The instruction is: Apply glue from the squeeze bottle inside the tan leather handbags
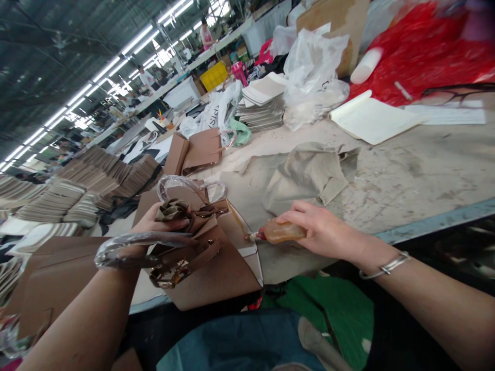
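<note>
A brown handbag [216, 273] lies tilted at the table's front edge, its mouth partly open and its handles wrapped in clear plastic. My left hand [151, 222] reaches through the near handle [143, 245], fingers closed on the bunched olive lining [173, 211] at the bag's mouth. In my right hand [315, 226] is an amber squeeze glue bottle [284, 232] with a red cap, held on its side. Its nozzle [253, 236] points left and is at the bag's side panel [235, 224], where a yellowish strip runs along the edge. Whether the tip touches is unclear.
Behind stands another brown bag [203, 149]. Stacked brown panels [108, 172] fill the left. A crumpled grey cloth [305, 170] lies beyond my right hand. Farther back are a white plastic bag [315, 72], an open notebook [375, 118], glasses [458, 95] and red plastic [429, 56].
</note>
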The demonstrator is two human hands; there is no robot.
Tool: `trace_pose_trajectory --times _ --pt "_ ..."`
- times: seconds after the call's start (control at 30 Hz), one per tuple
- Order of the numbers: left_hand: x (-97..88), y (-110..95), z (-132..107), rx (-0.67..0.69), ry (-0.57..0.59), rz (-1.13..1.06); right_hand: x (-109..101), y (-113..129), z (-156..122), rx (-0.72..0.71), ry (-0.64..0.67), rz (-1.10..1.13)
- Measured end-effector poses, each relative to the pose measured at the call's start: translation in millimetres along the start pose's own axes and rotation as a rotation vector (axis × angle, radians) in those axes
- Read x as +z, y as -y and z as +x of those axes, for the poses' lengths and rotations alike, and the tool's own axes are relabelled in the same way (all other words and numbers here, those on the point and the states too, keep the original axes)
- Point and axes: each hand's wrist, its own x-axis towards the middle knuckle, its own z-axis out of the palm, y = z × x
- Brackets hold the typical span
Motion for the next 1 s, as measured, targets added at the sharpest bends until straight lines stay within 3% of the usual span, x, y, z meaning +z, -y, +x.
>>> trace_pose_trajectory --times 0.13,0.33,0.47,0.57,0.77,1.0 --pt "-1.8 5.2 6.0 -0.013 0.010 0.031 1.9 -8.5 3.3 -0.026 -0.125 -0.033" --pt "-2.2 7.1 10.5 0.006 0.040 0.058 -0.3 -10.7 -1.1 -0.031 0.044 -0.025" --pt "-1.8 8.2 8.9 -0.047 -0.029 0.040 -0.6 -12.3 -0.7 -0.074 -0.016 -0.037" --pt "-1.8 10.4 8.9 -0.046 0.000 0.000 -0.9 -14.6 1.4 -0.088 -0.058 -0.046" --pt "3.2 8.2 4.8 -0.004 0.016 -0.062 -1.1 -15.8 -0.4 -0.098 0.055 -0.009" --pt "6.1 3.4 0.8 -0.046 -0.057 0.010 0.7 -20.3 7.2 -0.168 -0.146 -0.073"
